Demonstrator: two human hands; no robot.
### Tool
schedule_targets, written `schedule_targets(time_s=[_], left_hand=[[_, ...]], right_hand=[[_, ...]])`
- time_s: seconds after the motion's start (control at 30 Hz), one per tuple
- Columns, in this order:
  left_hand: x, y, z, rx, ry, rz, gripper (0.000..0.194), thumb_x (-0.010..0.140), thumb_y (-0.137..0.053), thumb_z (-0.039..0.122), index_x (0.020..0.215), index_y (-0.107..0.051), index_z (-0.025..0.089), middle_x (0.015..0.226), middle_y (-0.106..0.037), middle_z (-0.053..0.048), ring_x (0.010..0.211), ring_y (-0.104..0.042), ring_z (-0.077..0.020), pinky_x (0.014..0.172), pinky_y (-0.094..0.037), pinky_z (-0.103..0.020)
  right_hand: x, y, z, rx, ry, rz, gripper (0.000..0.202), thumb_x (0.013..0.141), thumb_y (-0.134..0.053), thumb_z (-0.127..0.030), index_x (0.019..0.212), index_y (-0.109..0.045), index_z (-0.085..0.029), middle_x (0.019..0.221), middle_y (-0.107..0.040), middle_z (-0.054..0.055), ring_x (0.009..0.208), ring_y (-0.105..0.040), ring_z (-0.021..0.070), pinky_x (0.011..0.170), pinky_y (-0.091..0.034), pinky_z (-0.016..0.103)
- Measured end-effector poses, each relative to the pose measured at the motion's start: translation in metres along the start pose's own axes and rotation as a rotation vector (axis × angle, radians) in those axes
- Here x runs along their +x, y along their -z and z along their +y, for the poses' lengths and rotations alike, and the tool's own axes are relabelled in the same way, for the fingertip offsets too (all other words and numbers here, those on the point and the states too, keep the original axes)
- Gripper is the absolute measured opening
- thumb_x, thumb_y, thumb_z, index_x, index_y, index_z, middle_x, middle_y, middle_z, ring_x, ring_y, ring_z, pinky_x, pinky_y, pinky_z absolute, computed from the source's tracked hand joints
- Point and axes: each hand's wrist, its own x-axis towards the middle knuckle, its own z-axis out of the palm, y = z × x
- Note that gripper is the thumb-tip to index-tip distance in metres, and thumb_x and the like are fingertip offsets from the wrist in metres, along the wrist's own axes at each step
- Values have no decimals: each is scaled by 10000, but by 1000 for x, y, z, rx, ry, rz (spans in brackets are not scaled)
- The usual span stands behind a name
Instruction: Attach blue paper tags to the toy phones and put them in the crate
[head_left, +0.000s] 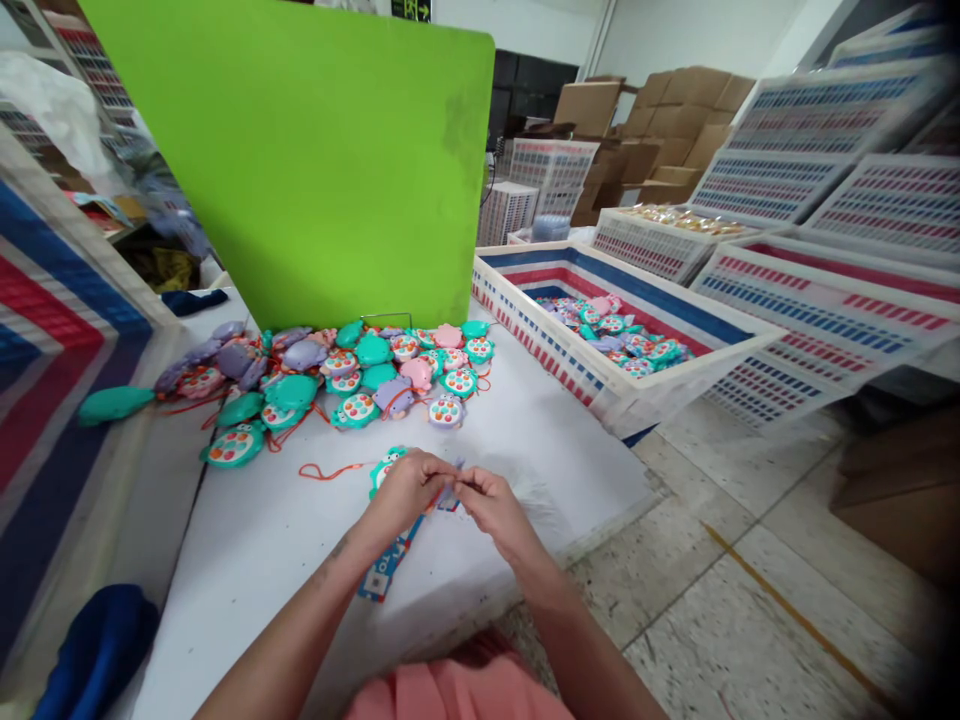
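A: Where's the toy being worked on?
B: Green toy is on the white surface, partly hidden behind the left hand. Its buttons show at the near side. Orange cord trails off to the left, probably so it's out of the fingers' way.

A: Hand state?
B: Left hand is nearly closed, thumb and finger pinched. Right hand is the same, coming in from the other side. Fingertips meet around a small piece, purplish at the top. Too small and blurred to say what it is.

A: Why two hands on it?
B: My read: thin part, so one pinch steadies while the other works it. No palm grip on either side.

A: What's underneath?
B: Blue printed card, lying at a slant below the left hand. Likely put there to be close to the fingers. Thin pale strands lie just right of the right hand.

A: Rest of the layout?
B: Heap of toys at the far side, by the foot of the green board. Board probably acts as a backstop. Basket on the right has more toys in it, seemingly set beside the surface for short reach.
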Motion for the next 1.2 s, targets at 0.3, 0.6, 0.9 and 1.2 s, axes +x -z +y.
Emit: schedule_targets(time_s=[0.3, 0.6, 0.9, 1.2], left_hand=[[-5, 11, 17, 214, -366, 3, 277, 899, -469, 188, 1101, -651, 239, 1000, -682, -57, 926, -527, -188, 823, -443, -317], [-24, 16, 26, 427, -453, -136, 316, 892, -451, 120, 1016, -682, 297, 863, -595, -43, 822, -455, -175, 716, -379, -292], [-32, 1, 23, 241, -452, -143, 221, 906, -471, 213, 935, -687, 248, 913, -653, -37, 875, -516, -177, 786, -385, -312], [-39, -7, -10, -675, 238, 210, 221, 676, -712, 333, 803, -660, 159, 622, -628, 17, 581, -552, -117, 573, -440, -225]], right_hand=[[-1, -4, -4, 230, 23, -74, 285, 736, -624, -430, 787, -534, -165, 532, -536, -56, 331, -258, 23, 331, -146, 175], [-1, 1, -9, 307, -50, -54, 292, 677, -686, -415, 769, -579, -160, 589, -588, -19, 472, -501, 87, 433, -357, 194], [2, -5, -2, 212, -7, -4, 188, 706, -653, -342, 763, -621, -166, 601, -567, -26, 527, -482, 100, 490, -373, 217], [-5, -6, -4, -405, 530, 215, 75, 767, -610, -237, 783, -683, -226, 1057, -610, 66, 1074, -507, 225, 933, -380, 369]])
